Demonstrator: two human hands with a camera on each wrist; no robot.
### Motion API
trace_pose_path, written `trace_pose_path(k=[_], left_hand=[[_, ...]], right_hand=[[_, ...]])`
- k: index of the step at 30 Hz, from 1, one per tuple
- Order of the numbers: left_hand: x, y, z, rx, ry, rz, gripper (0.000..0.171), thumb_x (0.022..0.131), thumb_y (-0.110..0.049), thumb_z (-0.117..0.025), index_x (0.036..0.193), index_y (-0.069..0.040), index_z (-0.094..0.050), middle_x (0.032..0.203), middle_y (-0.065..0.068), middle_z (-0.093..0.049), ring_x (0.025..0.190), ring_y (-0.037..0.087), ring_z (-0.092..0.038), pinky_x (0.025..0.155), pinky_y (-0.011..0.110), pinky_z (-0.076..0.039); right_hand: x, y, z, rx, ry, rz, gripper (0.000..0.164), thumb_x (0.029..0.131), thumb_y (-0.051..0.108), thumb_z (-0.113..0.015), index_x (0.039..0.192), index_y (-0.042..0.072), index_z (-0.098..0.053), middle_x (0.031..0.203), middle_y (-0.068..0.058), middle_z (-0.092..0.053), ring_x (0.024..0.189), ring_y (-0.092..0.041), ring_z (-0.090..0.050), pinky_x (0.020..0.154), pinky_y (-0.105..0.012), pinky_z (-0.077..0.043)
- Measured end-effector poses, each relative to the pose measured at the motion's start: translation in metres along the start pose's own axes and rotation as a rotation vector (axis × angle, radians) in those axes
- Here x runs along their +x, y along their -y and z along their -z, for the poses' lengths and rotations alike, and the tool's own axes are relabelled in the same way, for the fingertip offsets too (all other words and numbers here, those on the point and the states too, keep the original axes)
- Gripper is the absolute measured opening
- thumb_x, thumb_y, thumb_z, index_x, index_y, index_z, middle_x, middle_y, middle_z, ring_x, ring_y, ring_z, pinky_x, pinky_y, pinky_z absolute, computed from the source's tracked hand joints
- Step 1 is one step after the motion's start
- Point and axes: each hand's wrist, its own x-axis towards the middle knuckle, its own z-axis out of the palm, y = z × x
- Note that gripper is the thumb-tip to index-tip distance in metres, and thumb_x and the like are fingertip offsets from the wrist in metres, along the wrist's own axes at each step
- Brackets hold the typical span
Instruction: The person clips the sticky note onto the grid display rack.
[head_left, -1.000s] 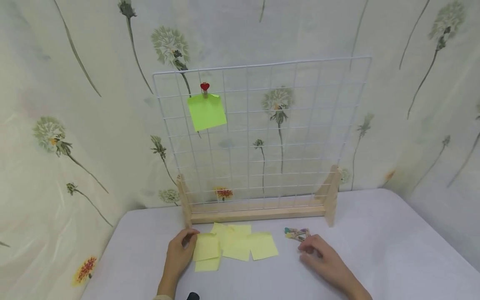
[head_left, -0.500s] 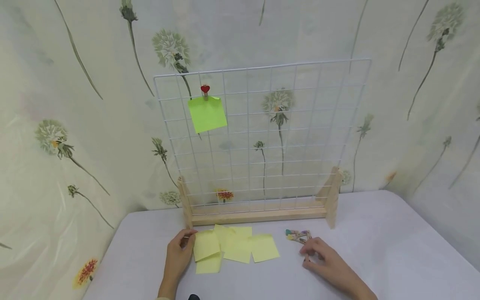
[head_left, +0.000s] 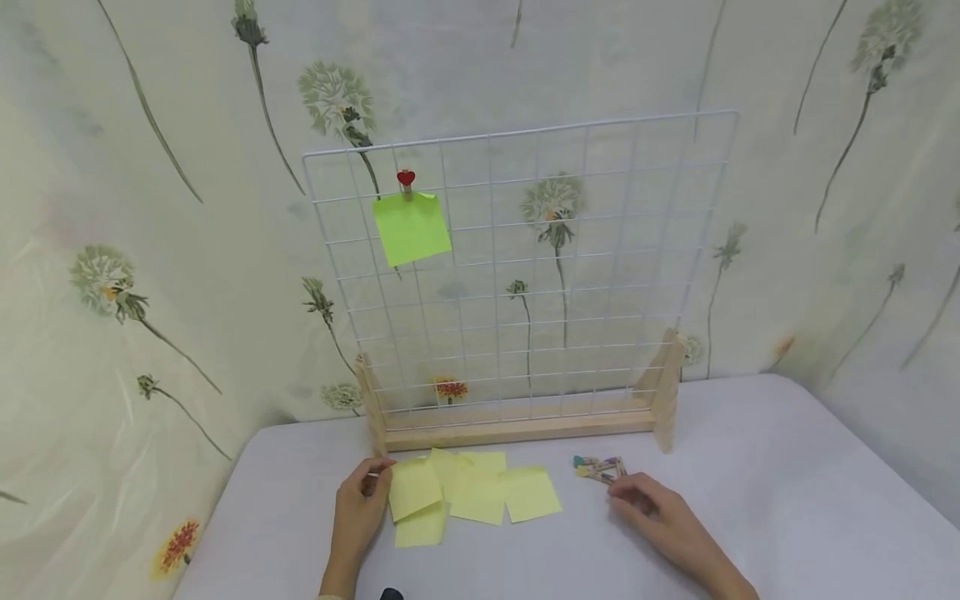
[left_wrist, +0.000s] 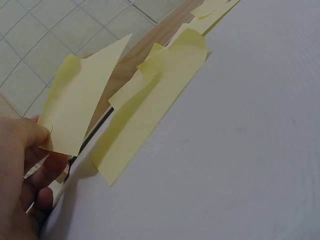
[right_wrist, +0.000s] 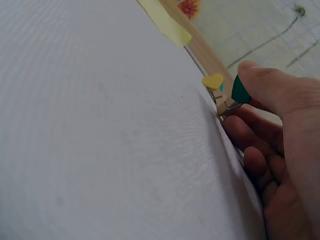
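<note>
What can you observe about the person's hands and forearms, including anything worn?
The left hand and right hand are bare, with no gloves or rings visible. A beige sleeve edge shows at the left forearm; no sleeve shows on the right.

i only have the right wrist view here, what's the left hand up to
Observer: In the left wrist view, the left hand pinches a yellow note near one corner, between thumb and fingers.

Operator: ok got it, is anything hanging on the wire grid

Observer: Yes, the head view shows one green note hanging from a peg with a red heart, near the top left of the wire grid as seen there.
</note>
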Motion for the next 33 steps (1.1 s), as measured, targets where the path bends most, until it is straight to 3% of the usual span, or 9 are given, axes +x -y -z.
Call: trace_pose_path(k=[4,10,16,21,23,29,32,33], left_hand=[[0.000,-0.002,0.000,-0.060,-0.023,-0.006,0.014,0.088,-0.006,-0.064,0.098,-0.014,-0.069,0.092,0.005,-0.068,0.067,0.004,-0.058,0.065,0.018,-0.048],[0.001,-0.013,-0.003,-0.153,0.014,0.030,0.013,0.090,-0.010,-0.062,0.101,-0.012,-0.068,0.098,0.008,-0.067,0.072,0.005,-0.061,0.069,0.018,-0.047],[0.003,-0.020,-0.004,-0.146,-0.001,0.028,0.015,0.091,-0.010,-0.060,0.103,-0.013,-0.067,0.099,0.006,-0.067,0.079,0.009,-0.061,0.070,0.019,-0.049],[-0.001,-0.027,-0.007,-0.151,0.001,0.063,0.018,0.090,-0.008,-0.059,0.103,-0.018,-0.067,0.097,0.003,-0.066,0.080,0.012,-0.061,0.070,0.022,-0.050],[-0.002,-0.029,-0.009,-0.167,0.019,0.042,0.018,0.090,-0.008,-0.059,0.104,-0.017,-0.066,0.097,0.004,-0.066,0.080,0.012,-0.062,0.071,0.023,-0.051],[0.009,-0.047,-0.018,-0.217,0.061,-0.119,0.016,0.091,-0.011,-0.061,0.106,-0.009,-0.065,0.102,0.009,-0.068,0.086,0.013,-0.063,0.074,0.021,-0.052],[0.016,-0.068,-0.017,-0.241,0.081,-0.130,0.016,0.091,-0.009,-0.061,0.106,-0.005,-0.064,0.104,0.012,-0.067,0.088,0.018,-0.063,0.074,0.021,-0.052],[0.017,-0.076,-0.016,-0.255,0.089,-0.114,0.017,0.091,-0.008,-0.061,0.107,-0.004,-0.064,0.105,0.013,-0.066,0.089,0.019,-0.063,0.074,0.022,-0.052]], right_hand=[[0.001,0.000,0.001,-0.020,-0.012,-0.017,0.015,0.091,0.030,-0.062,0.105,0.023,-0.063,0.096,0.013,-0.066,0.082,0.000,-0.060,0.070,-0.020,-0.051],[0.006,-0.002,0.002,-0.087,-0.062,0.015,0.012,0.093,0.030,-0.058,0.103,0.025,-0.063,0.095,0.018,-0.067,0.089,0.003,-0.062,0.075,-0.020,-0.052],[0.008,-0.002,-0.002,-0.154,-0.088,0.030,0.013,0.096,0.029,-0.054,0.103,0.027,-0.064,0.097,0.021,-0.067,0.097,0.001,-0.063,0.083,-0.023,-0.053],[0.006,-0.001,-0.008,-0.201,-0.107,0.022,0.015,0.096,0.027,-0.053,0.106,0.025,-0.065,0.098,0.019,-0.069,0.103,-0.008,-0.064,0.087,-0.031,-0.053],[0.005,-0.001,-0.009,-0.218,-0.118,0.041,0.015,0.096,0.025,-0.054,0.105,0.025,-0.066,0.098,0.019,-0.069,0.103,-0.008,-0.064,0.086,-0.031,-0.053],[0.009,-0.003,-0.009,-0.196,-0.129,0.135,0.019,0.096,0.016,-0.053,0.110,0.021,-0.065,0.085,0.019,-0.063,0.072,0.004,-0.055,0.068,-0.020,-0.050],[0.011,-0.004,-0.009,-0.168,-0.113,0.125,0.020,0.098,0.018,-0.050,0.113,0.022,-0.064,0.085,0.018,-0.062,0.069,0.003,-0.052,0.067,-0.019,-0.048],[0.012,-0.005,-0.009,-0.170,-0.108,0.118,0.021,0.098,0.019,-0.049,0.113,0.022,-0.063,0.089,0.018,-0.063,0.073,0.000,-0.057,0.070,-0.021,-0.050]])
